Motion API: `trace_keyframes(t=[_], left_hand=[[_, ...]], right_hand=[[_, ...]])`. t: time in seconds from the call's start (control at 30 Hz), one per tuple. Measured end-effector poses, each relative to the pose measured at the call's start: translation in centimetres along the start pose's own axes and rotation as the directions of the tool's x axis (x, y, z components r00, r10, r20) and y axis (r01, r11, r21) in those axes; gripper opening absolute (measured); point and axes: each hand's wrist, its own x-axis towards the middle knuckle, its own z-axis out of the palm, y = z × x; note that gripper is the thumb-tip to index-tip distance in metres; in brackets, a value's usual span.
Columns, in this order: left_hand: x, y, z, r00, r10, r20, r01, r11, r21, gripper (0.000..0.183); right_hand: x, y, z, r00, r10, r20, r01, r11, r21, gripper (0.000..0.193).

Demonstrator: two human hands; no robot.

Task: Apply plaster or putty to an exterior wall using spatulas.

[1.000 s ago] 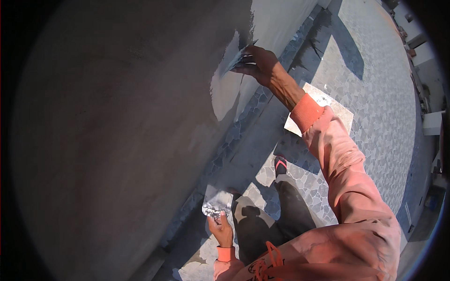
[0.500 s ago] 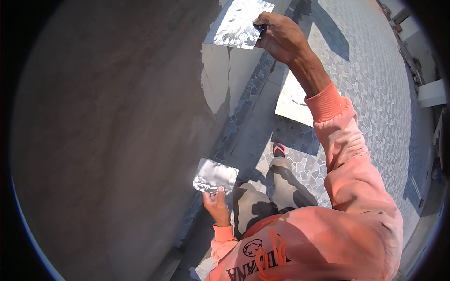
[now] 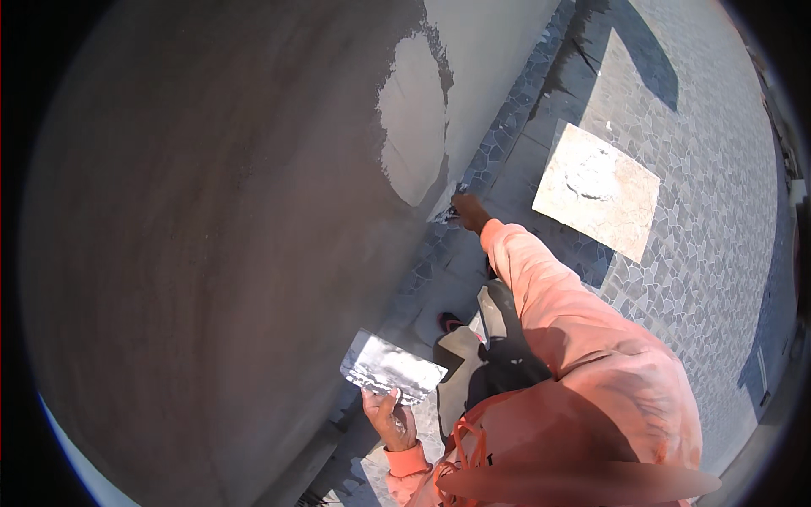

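Observation:
My left hand (image 3: 390, 422) grips a wide rectangular steel scraper (image 3: 395, 363), its bright blade smeared with pale wet plaster, in front of my legs. My right arm reaches forward, and my right hand (image 3: 470, 213) is closed round a plastering trowel (image 3: 442, 208). That trowel appears nearly edge-on, low at the wall's foot, with white plaster along it; its handle is mostly hidden by the fingers. The wall (image 3: 228, 211) on the left carries a dark, damp-looking coat. A lighter patch (image 3: 414, 118) with ragged edges lies within it, just beyond the trowel.
A square pale board (image 3: 638, 203) bearing a heap of white plaster (image 3: 591, 173) stands to the right of my right arm. Stone-patterned paving (image 3: 710, 220) spreads beyond it. A strip of stone tiles (image 3: 498, 139) runs along the base of the wall.
My right hand has swung down and nearer with its trowel, from high on the wall to its foot. The left scraper has tilted and shifted slightly. The pale patch is uncovered to view.

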Motion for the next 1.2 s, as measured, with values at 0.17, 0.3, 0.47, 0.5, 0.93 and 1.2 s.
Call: trace_keyframes(t=[0.17, 0.3, 0.47, 0.5, 0.93, 1.2], left_hand=[[-0.4, -0.7, 0.4, 0.992, 0.005, -0.128, -0.001, 1.0, 0.024, 0.062], [0.2, 0.0, -0.3, 1.0, 0.03, 0.005, -0.03, 1.0, 0.008, 0.06], [3.0, 1.9, -2.0, 0.992, -0.021, 0.127, 0.019, 1.0, 0.018, 0.05], [3.5, 2.3, -2.4, 0.995, -0.044, 0.095, 0.039, 0.998, 0.047, 0.05], [6.1, 5.4, -0.1, 0.947, -0.092, 0.308, 0.029, 0.979, 0.201, 0.053], [6.3, 5.3, 1.6, 0.944, -0.056, 0.324, 0.054, 0.998, 0.014, 0.035]], right_hand=[[3.9, -3.0, 0.3, 0.99, -0.091, -0.106, 0.109, 0.978, 0.179, 0.04], [3.9, -7.1, -4.4, 0.999, -0.011, -0.049, 0.027, 0.938, 0.346, 0.028], [3.0, -13.8, -15.9, 0.83, 0.413, 0.375, -0.249, -0.327, 0.912, 0.02], [2.5, -14.9, -18.5, 0.87, 0.372, 0.325, -0.224, -0.29, 0.93, 0.019], [-0.7, -27.8, -42.4, 0.923, 0.38, -0.054, -0.026, 0.201, 0.979, 0.02], [-8.7, -23.6, -43.8, 0.918, 0.255, -0.305, 0.33, -0.059, 0.942, 0.012]])
